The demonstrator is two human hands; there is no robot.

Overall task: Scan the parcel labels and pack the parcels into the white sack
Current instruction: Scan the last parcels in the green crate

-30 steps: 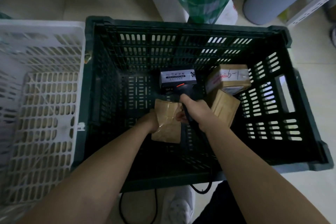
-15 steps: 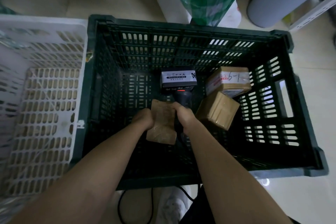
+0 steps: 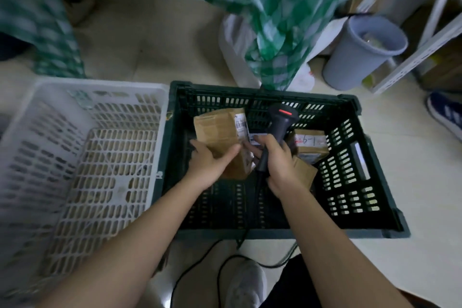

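Biggest thing on the floor is the white crate (image 3: 82, 157) on the left, slatted and pale, sitting hard against the dark green crate (image 3: 375, 182), and that green one is where the action is. Behind it, a green-checked bag (image 3: 275, 32) slumps over something white (image 3: 237, 50), which may be the white sack, though motion blur leaves that uncertain, and a grey bin (image 3: 360, 55) stands off to the right. Down in the green crate, a labelled box marked in red pen (image 3: 311, 144) lies against the right side, with another brown box (image 3: 303, 174) just below it, partly hidden by the wrist. Up above the crate floor comes the brown parcel (image 3: 220, 137), tilted, its white label (image 3: 240, 124) on the right edge. The left hand (image 3: 208, 165) holds it from beneath, thumb laid across the front, fingers curled round the back. The right hand (image 3: 278, 160) is wrapped round the grip of the black scanner (image 3: 281, 120), red light showing at its head, cord trailing to the floor. This reads as the scanning step: label and scanner are close but not squarely facing. The next move calls for turning the label toward the scanner window, then carrying the parcel to the sack.
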